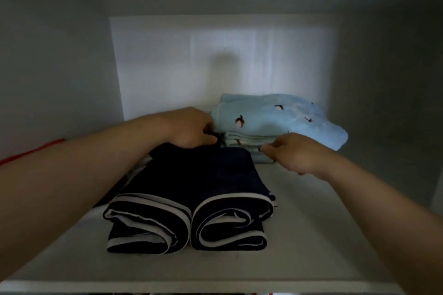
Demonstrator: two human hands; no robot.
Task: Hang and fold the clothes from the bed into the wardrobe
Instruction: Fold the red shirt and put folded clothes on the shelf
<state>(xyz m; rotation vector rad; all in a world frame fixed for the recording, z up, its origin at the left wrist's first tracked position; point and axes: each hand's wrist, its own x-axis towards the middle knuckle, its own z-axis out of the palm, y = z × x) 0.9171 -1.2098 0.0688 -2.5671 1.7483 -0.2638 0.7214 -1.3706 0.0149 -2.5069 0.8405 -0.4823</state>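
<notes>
A folded navy garment with white trim [191, 199] lies on the white wardrobe shelf [299, 235], its two rolled ends facing me. Behind it to the right sits a folded light-blue garment with small bird prints [275, 120]. My left hand [191, 129] grips the far edge of the navy garment, fingers curled into the cloth. At the near left corner of the light-blue stack, my right hand [292, 153] has its fingers bent, pinching the lower folds.
The shelf is enclosed by a white back panel [215, 67] and grey side walls. A red strip [31, 151] shows at the far left edge. The shelf's front edge [191, 285] runs along the bottom of the view.
</notes>
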